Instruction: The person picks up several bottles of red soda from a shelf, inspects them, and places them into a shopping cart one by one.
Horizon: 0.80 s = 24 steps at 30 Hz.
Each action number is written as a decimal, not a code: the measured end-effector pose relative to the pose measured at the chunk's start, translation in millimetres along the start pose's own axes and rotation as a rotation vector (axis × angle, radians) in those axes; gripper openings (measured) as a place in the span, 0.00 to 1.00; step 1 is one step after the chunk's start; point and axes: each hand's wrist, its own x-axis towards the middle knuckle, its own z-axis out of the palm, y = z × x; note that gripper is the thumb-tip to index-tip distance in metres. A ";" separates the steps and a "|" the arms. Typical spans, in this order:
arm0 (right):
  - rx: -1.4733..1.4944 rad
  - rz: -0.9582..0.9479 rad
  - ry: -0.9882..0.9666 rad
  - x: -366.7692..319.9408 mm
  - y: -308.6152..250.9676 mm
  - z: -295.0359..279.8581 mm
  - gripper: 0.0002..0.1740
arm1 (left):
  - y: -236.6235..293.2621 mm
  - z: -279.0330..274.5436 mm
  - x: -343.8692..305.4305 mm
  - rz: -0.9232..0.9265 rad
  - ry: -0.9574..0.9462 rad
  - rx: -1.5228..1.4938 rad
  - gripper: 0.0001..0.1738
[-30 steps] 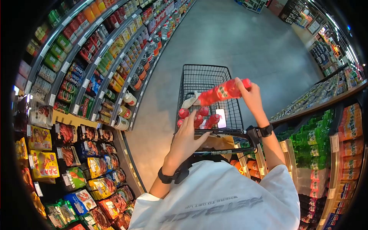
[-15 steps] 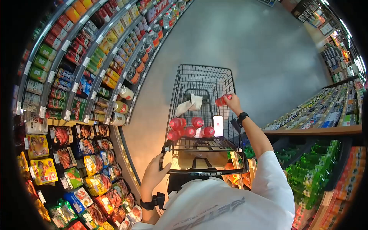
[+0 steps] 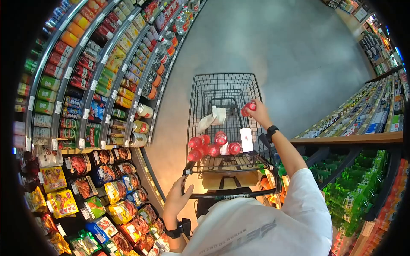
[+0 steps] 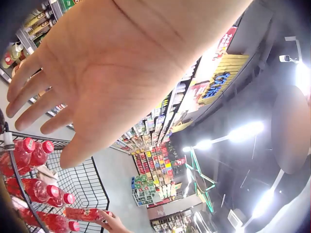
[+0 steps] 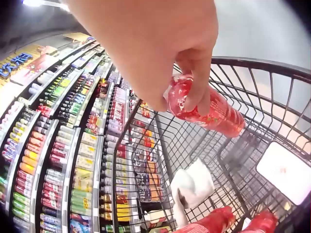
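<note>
In the head view a shopping cart [image 3: 225, 77] holds several red bottles [image 3: 213, 149], a phone [image 3: 246, 140] with a lit screen and a crumpled white cloth or paper [image 3: 218, 115]. My right hand [image 3: 261, 115] grips one red bottle [image 3: 248, 109] inside the basket's right side; in the right wrist view fingers and thumb wrap the top of this bottle [image 5: 214, 110], its base pointing down into the basket. My left hand [image 3: 176, 199] is by the left end of the cart's handle, and the left wrist view shows that hand [image 4: 97, 73] with its fingers extended, nothing in it.
Shelves of cans and jars [image 3: 117, 94] curve along the left, with packaged food [image 3: 106, 205] below them. Green bottles [image 3: 352, 192] fill racks at the right, beneath a wooden ledge [image 3: 350, 138]. Grey floor [image 3: 273, 47] lies ahead of the cart.
My right hand has swung the red bottle from a level hold above the cart down into the basket. My left hand has moved from over the bottles back to beside the handle.
</note>
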 end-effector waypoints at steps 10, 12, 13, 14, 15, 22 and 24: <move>-0.104 0.018 0.001 -7.8 6.7 12.1 0.44 | -6.5 6.5 1.7 -0.046 -0.016 0.033 0.38; -0.069 0.000 0.015 -8.9 3.5 11.8 0.46 | -9.1 8.0 5.3 -0.011 -0.024 0.001 0.38; -0.053 0.003 0.017 -8.8 1.0 10.6 0.47 | -11.9 10.9 8.7 -0.014 -0.029 -0.008 0.38; -0.034 0.009 0.019 -9.9 -1.2 10.2 0.48 | -15.0 12.7 11.7 -0.019 -0.037 -0.012 0.39; -0.014 0.021 0.020 -13.3 -4.6 8.4 0.49 | -19.0 14.2 13.2 -0.025 -0.048 -0.012 0.39; 0.060 0.077 0.008 -39.7 -29.3 -20.4 0.56 | -35.8 19.9 26.1 0.071 -0.146 -0.046 0.40; 0.071 0.049 0.030 -47.9 -27.0 -27.0 0.59 | -38.1 20.1 26.1 0.118 -0.202 -0.062 0.40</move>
